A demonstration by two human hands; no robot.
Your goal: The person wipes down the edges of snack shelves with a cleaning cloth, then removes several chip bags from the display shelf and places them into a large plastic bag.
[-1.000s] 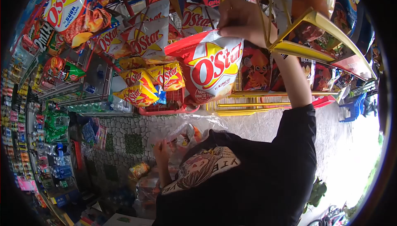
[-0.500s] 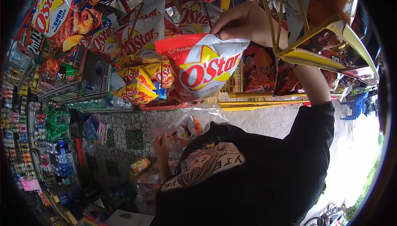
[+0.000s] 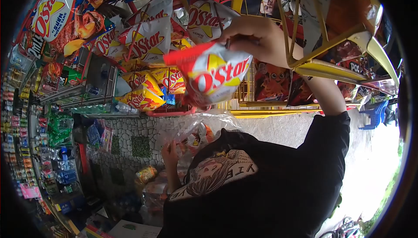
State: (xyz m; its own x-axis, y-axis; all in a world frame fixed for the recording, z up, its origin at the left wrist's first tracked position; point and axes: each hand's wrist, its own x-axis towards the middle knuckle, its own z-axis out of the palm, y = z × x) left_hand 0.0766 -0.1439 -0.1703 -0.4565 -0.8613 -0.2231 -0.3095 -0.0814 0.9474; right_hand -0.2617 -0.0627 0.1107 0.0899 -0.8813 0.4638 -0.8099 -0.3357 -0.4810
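Observation:
My right hand [image 3: 254, 35] pinches the top edge of a red and white O'Star chip bag [image 3: 217, 74], which hangs in front of the shelf racks. At the lower left, my left hand [image 3: 170, 153] grips a large clear plastic bag [image 3: 185, 127] by its edge. Inside this plastic bag lie chip packets [image 3: 200, 135] with red, yellow and white print, partly hidden by the plastic and my shirt. Behind the held chip bag stand more white O'Star bags [image 3: 146, 42], with smaller yellow O'Star bags [image 3: 141, 98] below them.
Yellow wire racks [image 3: 326, 63] reach close around my right forearm. A shelf of bottles [image 3: 65, 166] lines the left side. On the stone-patterned floor [image 3: 130, 129] is a yellow packet [image 3: 146, 174]. A blue plastic stool [image 3: 374, 115] is at the far right.
My right hand has lowered slightly, and the chip bag in it has tipped and shifted down a little. My left hand stays in place on the plastic bag.

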